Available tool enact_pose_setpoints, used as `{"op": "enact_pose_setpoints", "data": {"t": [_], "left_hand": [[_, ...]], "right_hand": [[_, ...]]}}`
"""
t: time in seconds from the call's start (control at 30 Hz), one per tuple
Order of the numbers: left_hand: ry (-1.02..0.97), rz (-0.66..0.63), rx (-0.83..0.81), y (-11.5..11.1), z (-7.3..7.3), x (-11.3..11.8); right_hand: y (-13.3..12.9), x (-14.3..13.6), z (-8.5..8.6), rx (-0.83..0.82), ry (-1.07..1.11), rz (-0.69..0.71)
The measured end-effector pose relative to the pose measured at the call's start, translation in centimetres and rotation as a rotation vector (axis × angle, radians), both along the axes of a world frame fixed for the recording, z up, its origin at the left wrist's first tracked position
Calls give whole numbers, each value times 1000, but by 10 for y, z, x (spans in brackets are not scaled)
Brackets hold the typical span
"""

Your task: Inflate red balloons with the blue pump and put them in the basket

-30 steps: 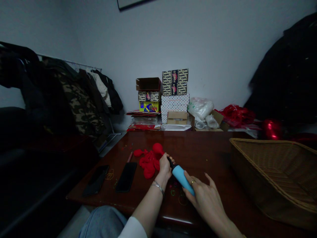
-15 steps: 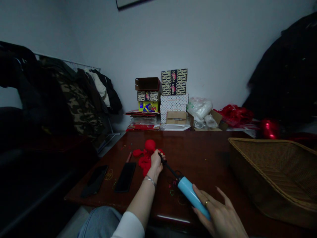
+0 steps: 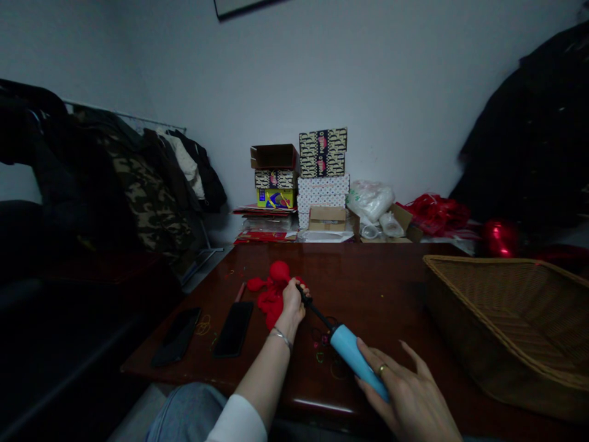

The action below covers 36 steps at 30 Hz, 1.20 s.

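Note:
A balloon pump (image 3: 355, 355) with a light blue barrel and a thin black rod lies slanted over the table. My left hand (image 3: 293, 299) is closed around its black far end. Just beyond those fingers is a small, round, partly filled red balloon (image 3: 279, 271); its neck is hidden by the hand. My right hand (image 3: 407, 387) grips the blue barrel between thumb and fingers, one finger raised. Limp red balloons (image 3: 270, 304) lie in a pile beside my left hand. Small coloured rubber bands (image 3: 321, 356) are scattered near the rod.
Two dark phones (image 3: 234, 329) (image 3: 177, 336) lie on the left of the brown table (image 3: 359, 264). A wicker basket (image 3: 478, 325) stands on the right. Behind the table are stacked boxes (image 3: 323, 153) and a clear plastic bag (image 3: 370, 199). Clothes (image 3: 138, 178) hang on a rack at left.
The blue barrel and my right hand have shifted very slightly up and to the left. My left hand stays almost in place at the black end, and the round balloon looks about the same.

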<state>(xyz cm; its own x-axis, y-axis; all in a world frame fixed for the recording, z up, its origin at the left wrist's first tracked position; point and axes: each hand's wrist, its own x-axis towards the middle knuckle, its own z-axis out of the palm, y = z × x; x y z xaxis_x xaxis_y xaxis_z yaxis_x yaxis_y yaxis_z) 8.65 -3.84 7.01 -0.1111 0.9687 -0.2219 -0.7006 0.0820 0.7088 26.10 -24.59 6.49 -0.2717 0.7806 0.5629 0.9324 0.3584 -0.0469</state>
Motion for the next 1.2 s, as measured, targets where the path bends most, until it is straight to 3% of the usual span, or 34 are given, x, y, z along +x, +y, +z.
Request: {"op": "enact_pose_setpoints", "data": {"t": [0.37, 0.53, 0.77, 1.03, 1.2], "left_hand": [[-7, -83, -61, -19, -9, 26], [22, -99, -47, -22, -8, 29], [62, -36, -36, -15, -7, 18], [83, 8, 3, 1, -9, -7], [63, 16, 4, 3, -2, -13]], "right_hand": [[24, -30, 20, -195, 72, -92], [30, -35, 19, -204, 108, -96], [23, -33, 9, -181, 107, -79], [2, -4, -13, -77, 6, 13], [-8, 8, -10, 7, -55, 51]]}}
